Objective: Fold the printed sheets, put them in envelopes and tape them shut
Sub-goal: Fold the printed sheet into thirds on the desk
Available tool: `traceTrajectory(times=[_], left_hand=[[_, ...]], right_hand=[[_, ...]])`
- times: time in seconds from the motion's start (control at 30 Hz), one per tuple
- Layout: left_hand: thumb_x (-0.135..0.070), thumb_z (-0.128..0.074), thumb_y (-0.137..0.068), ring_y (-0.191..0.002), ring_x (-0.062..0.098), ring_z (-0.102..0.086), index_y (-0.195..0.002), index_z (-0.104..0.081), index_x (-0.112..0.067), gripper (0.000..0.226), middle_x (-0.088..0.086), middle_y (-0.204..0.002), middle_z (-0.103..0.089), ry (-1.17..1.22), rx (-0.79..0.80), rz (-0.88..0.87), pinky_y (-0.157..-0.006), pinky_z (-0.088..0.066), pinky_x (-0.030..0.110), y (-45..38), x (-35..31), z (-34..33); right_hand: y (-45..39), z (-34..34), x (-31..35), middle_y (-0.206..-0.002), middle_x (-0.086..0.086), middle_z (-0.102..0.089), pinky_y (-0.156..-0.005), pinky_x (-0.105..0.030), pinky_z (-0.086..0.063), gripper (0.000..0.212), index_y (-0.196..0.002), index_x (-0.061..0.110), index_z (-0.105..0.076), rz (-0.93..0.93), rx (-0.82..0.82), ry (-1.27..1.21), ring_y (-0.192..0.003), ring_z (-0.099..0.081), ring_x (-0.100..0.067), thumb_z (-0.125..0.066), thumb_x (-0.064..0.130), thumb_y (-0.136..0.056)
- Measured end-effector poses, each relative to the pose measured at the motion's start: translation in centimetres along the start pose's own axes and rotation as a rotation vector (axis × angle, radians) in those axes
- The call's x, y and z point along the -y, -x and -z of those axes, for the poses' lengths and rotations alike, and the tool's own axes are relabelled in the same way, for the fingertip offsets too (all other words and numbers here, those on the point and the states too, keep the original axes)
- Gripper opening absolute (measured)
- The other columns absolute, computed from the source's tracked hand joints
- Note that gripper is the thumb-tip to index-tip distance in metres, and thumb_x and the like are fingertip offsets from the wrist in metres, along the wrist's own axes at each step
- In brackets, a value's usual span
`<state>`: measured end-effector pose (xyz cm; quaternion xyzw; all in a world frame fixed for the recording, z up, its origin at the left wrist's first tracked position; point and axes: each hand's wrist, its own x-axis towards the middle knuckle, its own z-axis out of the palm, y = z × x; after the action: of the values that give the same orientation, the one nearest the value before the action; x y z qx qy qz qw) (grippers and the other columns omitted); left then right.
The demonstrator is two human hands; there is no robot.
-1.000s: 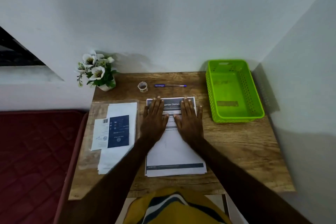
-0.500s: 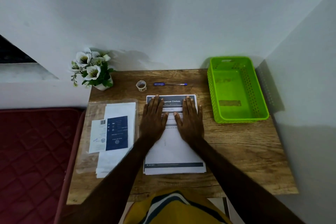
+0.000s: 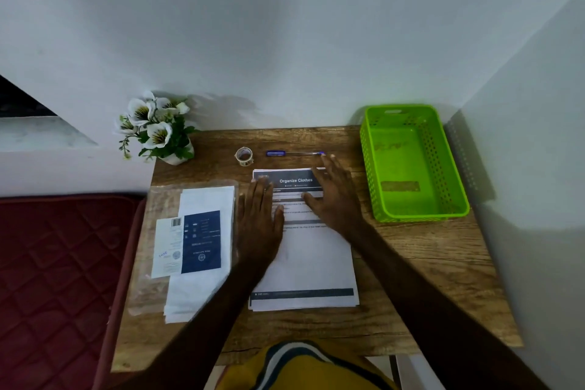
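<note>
both hands had lain side by side mid-page; your right hand (image 3: pixel 335 199) slid to the far right corner, your left hand (image 3: pixel 258 215) to the left edge, fingers straight, gripping nothing. likely squaring before folding. the sheets (image 3: pixel 311 266) lay flat, unfolded, mid-desk (image 3: pixel 427 279).

Dim, bluish light; soft shadows; edges warped; right fingers (image 3: pixel 329 168) perhaps motion-blurred.
</note>
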<state>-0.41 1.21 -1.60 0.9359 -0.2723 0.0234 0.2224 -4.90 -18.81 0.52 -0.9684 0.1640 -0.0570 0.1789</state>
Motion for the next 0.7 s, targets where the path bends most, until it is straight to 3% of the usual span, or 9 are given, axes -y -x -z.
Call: traceTrajectory(times=[0.17,0.33,0.5,0.7], left_hand=[[-0.041,-0.039,-0.104,-0.156,0.024,-0.021,-0.158,-0.032,-0.012,0.062,0.009,-0.167,-0.027,0.016,0.081,0.078,-0.128,-0.017,0.048,2.4,0.8,-0.5],[-0.037,-0.04,-0.105,-0.156,0.026,-0.021,-0.159,-0.03,-0.008,0.062,0.012,-0.167,-0.026,-0.02,0.057,0.045,-0.128,-0.017,0.049,3.1,1.3,-0.8],[-0.036,-0.042,-0.105,-0.157,0.028,-0.019,-0.159,-0.029,-0.008,0.062,0.014,-0.167,-0.026,-0.032,0.03,0.05,-0.127,-0.019,0.051,3.3,1.1,-0.9],[-0.036,-0.041,-0.105,-0.157,0.03,-0.019,-0.159,-0.028,-0.008,0.063,0.016,-0.167,-0.025,-0.053,0.022,0.054,-0.126,-0.02,0.052,3.4,0.9,-0.7]], right_hand=[[-3.4,1.7,0.2,-0.172,-0.008,-0.002,-0.127,-0.053,-0.007,0.092,-0.159,0.02,-0.029,0.032,0.25,0.122,-0.159,0.005,-0.025,-0.068,0.061,-0.086],[-4.0,2.9,0.3,-0.172,-0.008,0.002,-0.127,-0.054,-0.002,0.098,-0.161,0.02,-0.026,0.033,0.353,0.189,-0.158,0.008,-0.026,-0.071,0.061,-0.084],[-4.0,3.6,0.7,-0.172,-0.007,0.002,-0.126,-0.058,-0.001,0.095,-0.16,0.018,-0.03,0.051,0.339,0.215,-0.158,0.008,-0.027,-0.071,0.06,-0.085],[-3.2,3.2,0.8,-0.17,-0.005,-0.019,-0.124,-0.06,-0.002,0.065,-0.145,0.023,-0.055,0.095,0.194,0.213,-0.158,-0.002,-0.027,-0.07,0.05,-0.088]])
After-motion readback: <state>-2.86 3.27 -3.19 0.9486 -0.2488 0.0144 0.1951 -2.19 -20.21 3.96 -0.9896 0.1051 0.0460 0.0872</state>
